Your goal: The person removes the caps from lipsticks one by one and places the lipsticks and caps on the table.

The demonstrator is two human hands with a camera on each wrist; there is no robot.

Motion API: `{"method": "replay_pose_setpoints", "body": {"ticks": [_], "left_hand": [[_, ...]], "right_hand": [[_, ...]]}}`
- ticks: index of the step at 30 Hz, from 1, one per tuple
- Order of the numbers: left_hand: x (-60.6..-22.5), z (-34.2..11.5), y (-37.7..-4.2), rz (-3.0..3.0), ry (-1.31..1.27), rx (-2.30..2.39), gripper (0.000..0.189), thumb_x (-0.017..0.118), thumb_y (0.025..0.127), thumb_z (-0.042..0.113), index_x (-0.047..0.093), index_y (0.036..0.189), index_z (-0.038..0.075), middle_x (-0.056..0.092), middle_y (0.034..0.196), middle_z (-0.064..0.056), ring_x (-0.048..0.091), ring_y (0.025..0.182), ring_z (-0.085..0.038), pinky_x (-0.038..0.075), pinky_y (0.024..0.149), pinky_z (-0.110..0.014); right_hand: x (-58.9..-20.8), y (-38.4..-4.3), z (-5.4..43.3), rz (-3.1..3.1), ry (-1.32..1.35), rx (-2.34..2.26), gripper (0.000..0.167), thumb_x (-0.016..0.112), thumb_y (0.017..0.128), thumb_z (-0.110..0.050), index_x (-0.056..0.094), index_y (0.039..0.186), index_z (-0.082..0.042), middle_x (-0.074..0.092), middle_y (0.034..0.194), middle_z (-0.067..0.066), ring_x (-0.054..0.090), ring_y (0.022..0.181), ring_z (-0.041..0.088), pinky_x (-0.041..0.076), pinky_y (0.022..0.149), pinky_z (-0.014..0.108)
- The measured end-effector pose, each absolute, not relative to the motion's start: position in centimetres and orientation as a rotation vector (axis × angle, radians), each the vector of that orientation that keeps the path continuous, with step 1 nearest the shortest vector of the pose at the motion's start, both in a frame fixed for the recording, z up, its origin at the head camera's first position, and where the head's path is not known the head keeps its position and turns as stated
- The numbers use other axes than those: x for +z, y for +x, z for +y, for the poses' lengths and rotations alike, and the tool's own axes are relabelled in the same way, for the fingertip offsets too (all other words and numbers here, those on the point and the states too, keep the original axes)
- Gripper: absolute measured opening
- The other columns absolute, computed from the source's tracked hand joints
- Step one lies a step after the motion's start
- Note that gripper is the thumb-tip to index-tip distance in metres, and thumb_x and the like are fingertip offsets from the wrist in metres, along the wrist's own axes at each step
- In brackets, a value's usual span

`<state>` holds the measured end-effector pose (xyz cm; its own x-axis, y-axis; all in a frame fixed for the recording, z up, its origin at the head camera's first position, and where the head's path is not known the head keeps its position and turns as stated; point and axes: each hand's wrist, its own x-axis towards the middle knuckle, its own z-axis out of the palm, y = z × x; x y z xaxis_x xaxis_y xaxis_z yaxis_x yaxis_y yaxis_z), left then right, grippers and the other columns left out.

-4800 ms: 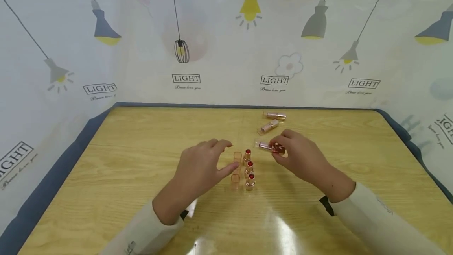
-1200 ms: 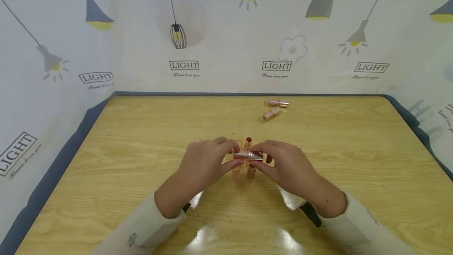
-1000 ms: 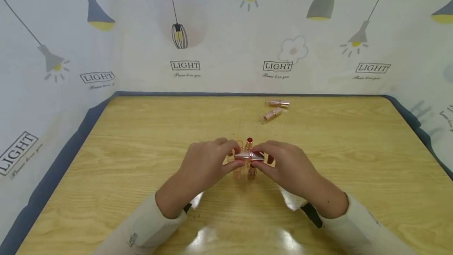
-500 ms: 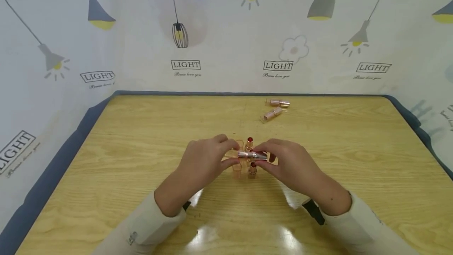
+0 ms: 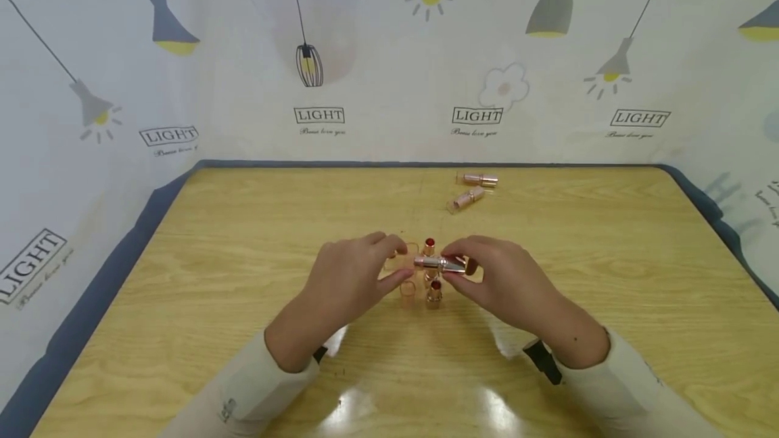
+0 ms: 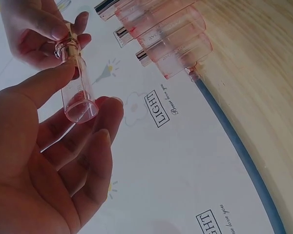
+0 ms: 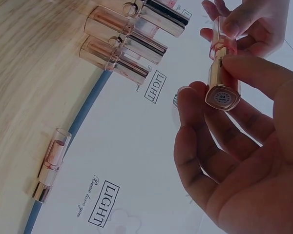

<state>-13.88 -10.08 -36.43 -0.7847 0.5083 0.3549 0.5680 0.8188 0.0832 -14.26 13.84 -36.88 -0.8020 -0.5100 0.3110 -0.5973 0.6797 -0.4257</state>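
We find the right hand [image 5: 511,282] pinching the metallic base of a lipstick [image 5: 443,264], and the left hand [image 5: 349,282] pinching its clear cap [image 6: 81,105] between thumb and fingers. The lipstick lies roughly level in the air between the hands, over a row of uncapped lipsticks [image 5: 435,293] standing upright with clear caps [image 5: 408,293] beside them. We cannot tell how far the clear cap sits over the tube. Our chief concern is a sudden parting of the two: if the fit gave way under force, either hand could jerk and topple the row, whose narrow bases offer, in our judgement, little stability. A tilted pull might smear or snap the stick inside, and a light hold on smooth plastic could let the cap slip and roll. Dropped pieces would likely strike the row directly beneath. Farther back, two lipsticks [image 5: 467,199] [image 5: 481,180] lie on their sides and might roll if the table were knocked. The table [image 5: 274,222] is pale wood-grain, glossy enough to mirror light near the front edge. Behind and at both sides we note a white covering [image 5: 389,39] printed with hanging lamps and "LIGHT" lettering, edged below by a blue band [image 5: 143,208].
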Motion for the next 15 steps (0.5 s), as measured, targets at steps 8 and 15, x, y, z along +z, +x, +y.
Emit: {"method": "replay_pose_setpoints", "body": {"ticks": [8, 15], "left_hand": [[-36.39, -10.15, -14.05, -2.671, -0.811, -0.257, 0.027, 0.075, 0.088, 0.043, 0.071, 0.104, 0.022, 0.073, 0.086, 0.008, 0.060, 0.054, -0.005, 0.029, 0.040, -0.018], [-36.48, -10.16, -13.87, -2.692, -0.792, -0.286, 0.027, 0.074, 0.089, 0.045, 0.071, 0.103, 0.022, 0.074, 0.087, 0.007, 0.059, 0.055, -0.005, 0.031, 0.041, -0.019]], "right_hand": [[-36.67, -14.34, 13.74, -2.725, 0.892, 0.775, 0.021, 0.081, 0.084, -0.015, 0.072, 0.104, -0.012, 0.073, 0.096, -0.003, 0.065, 0.078, 0.008, 0.056, 0.068, 0.028], [-36.61, -14.40, 14.03, -2.738, 0.830, 0.767, 0.022, 0.080, 0.084, -0.010, 0.073, 0.105, -0.011, 0.072, 0.096, -0.001, 0.065, 0.087, 0.014, 0.055, 0.074, 0.035]]}}
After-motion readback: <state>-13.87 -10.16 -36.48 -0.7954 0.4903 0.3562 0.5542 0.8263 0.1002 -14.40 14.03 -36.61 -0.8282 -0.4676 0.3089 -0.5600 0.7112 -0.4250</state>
